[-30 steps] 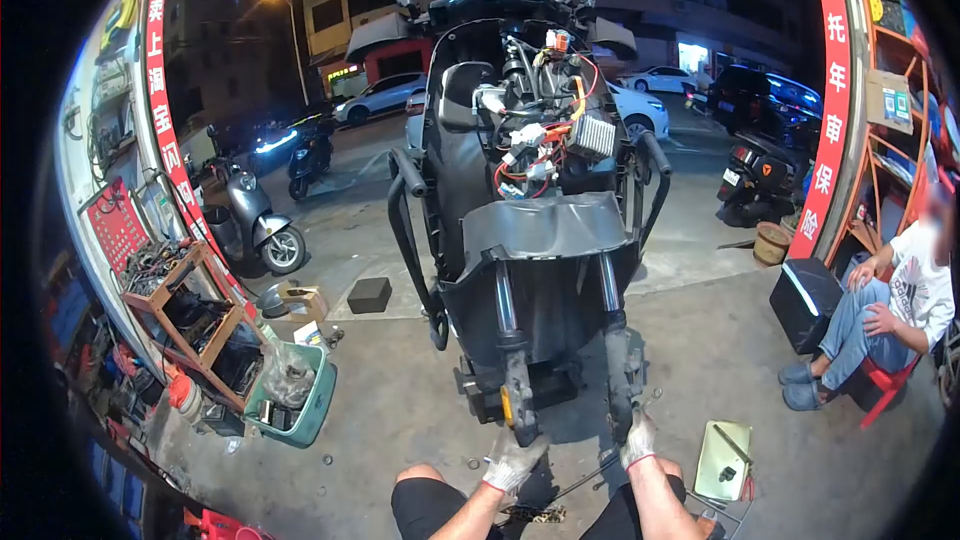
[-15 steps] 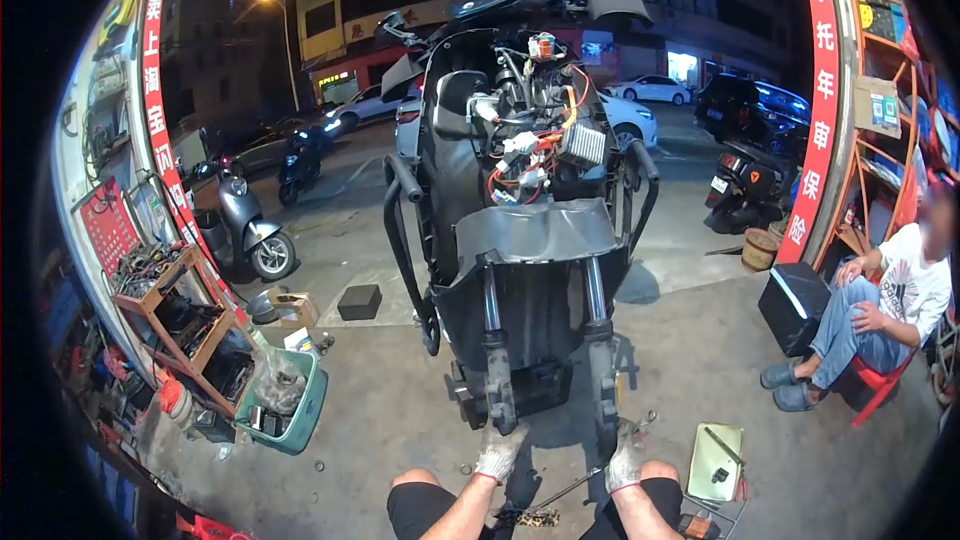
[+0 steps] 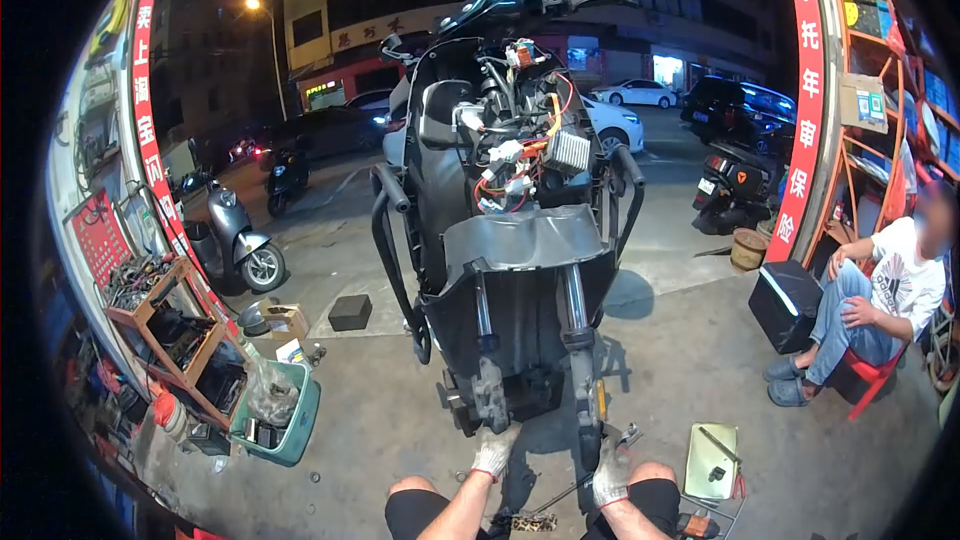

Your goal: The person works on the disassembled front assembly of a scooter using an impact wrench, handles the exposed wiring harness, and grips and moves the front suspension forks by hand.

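Note:
In front of me stands a partly stripped motor scooter (image 3: 520,240), its wiring exposed and no wheel between its fork legs. My left hand (image 3: 493,453), in a whitish work glove, is closed around the bottom of the left fork leg (image 3: 489,390). The other gloved hand, my right hand (image 3: 609,480), is closed at the lower end of the right fork leg (image 3: 581,380); its fingers are partly hidden. A wrench (image 3: 629,433) is just beyond the right hand. Between my knees, a thin metal rod (image 3: 568,493) lies near a leopard-patterned piece (image 3: 533,522).
To the right, a pale green tray (image 3: 712,460) holds tools, near a power tool (image 3: 698,525). A seated person (image 3: 885,285) is beside a black box (image 3: 788,305). On the left are a green bin (image 3: 300,425), a tool shelf (image 3: 180,330) and a dark block (image 3: 350,312).
The fork legs have turned slightly, and an orange reflector on the right leg now shows. Both hands have stayed at the leg ends. The view has shifted a little.

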{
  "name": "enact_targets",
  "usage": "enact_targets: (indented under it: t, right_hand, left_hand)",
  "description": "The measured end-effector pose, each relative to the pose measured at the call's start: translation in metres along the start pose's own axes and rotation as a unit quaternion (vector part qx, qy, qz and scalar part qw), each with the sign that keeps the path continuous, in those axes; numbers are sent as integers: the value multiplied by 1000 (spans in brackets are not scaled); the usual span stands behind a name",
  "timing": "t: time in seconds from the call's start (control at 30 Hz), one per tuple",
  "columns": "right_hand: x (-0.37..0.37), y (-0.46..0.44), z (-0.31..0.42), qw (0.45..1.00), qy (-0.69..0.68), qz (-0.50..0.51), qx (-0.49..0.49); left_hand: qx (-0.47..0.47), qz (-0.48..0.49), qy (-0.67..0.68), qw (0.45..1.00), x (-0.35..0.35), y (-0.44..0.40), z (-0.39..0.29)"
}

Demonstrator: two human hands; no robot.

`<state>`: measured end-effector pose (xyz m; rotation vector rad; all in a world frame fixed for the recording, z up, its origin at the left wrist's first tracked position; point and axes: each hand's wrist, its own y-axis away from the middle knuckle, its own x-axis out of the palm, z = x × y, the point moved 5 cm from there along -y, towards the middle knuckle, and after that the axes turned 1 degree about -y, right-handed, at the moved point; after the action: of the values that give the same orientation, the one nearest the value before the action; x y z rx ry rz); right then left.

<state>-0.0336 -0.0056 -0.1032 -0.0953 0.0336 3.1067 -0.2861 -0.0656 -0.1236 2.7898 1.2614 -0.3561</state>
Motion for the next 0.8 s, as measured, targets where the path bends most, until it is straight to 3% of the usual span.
enact_targets:
  t: [0.1,0.17,0.27,0.37,0.43,0.5,0.53,0.63,0.67,0.77,0.8]
  right_hand:
    - [6,-4,-2,991,110,20,-69]
    - [13,-8,-9,988,-147,-9,-34]
    - [10,-21,-13,995,-91,-40,10]
    - [6,-39,-27,994,-77,-44,-60]
    - [5,-52,-42,993,-102,-43,-32]
    - [-1,-53,-25,995,-92,-39,13]
    - [6,-80,-77,987,-147,-16,59]
    - [12,-108,-111,987,-140,-15,77]
    - [11,-97,-85,985,-158,-29,68]
    - [12,-81,-38,986,-152,-8,72]
    - [23,-121,-108,984,-167,14,67]
  left_hand:
    - [13,-3,5,1000,-1,2,-1]
    - [-55,21,-2,998,2,2,11]
    - [14,-7,57,998,2,5,9]
    - [-25,13,51,998,2,12,15]
    - [-17,9,63,998,-2,28,-8]
    - [41,-26,-19,999,-7,41,-25]
    - [31,-23,-44,998,-9,51,-36]
    - [20,-18,-59,998,-7,70,-51]
    - [111,-72,-28,991,3,64,-24]
    - [58,-46,-85,994,6,85,-51]
    - [58,-42,-81,994,7,90,-60]
